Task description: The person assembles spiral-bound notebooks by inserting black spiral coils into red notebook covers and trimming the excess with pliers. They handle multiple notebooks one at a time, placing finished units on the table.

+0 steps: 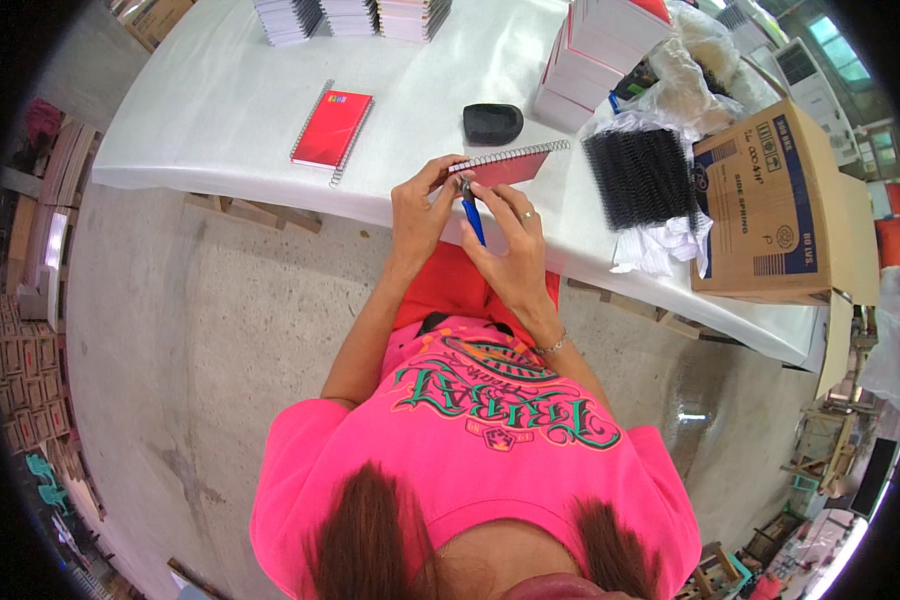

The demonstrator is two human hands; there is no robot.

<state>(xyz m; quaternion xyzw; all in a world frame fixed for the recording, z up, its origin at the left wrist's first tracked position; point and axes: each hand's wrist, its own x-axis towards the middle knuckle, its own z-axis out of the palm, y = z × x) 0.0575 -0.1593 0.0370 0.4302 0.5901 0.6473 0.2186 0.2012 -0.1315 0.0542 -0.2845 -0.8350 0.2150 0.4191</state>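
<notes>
My left hand [420,205] pinches the near corner of a red spiral-bound notebook [510,165] held at the table's front edge. My right hand [510,240] grips blue-handled pliers [470,212], their jaws at the end of the notebook's wire coil by my left fingertips. A ring shows on one finger of my right hand and a bracelet on that wrist. A second red spiral notebook [332,130] lies flat on the white table [220,110] to the left.
A black pad-like object [492,123] sits behind the held notebook. A bundle of black spiral coils [640,175] lies on white wrapping to the right, next to an open cardboard box [770,210]. Stacks of notebooks [610,50] stand at the back. Concrete floor lies below.
</notes>
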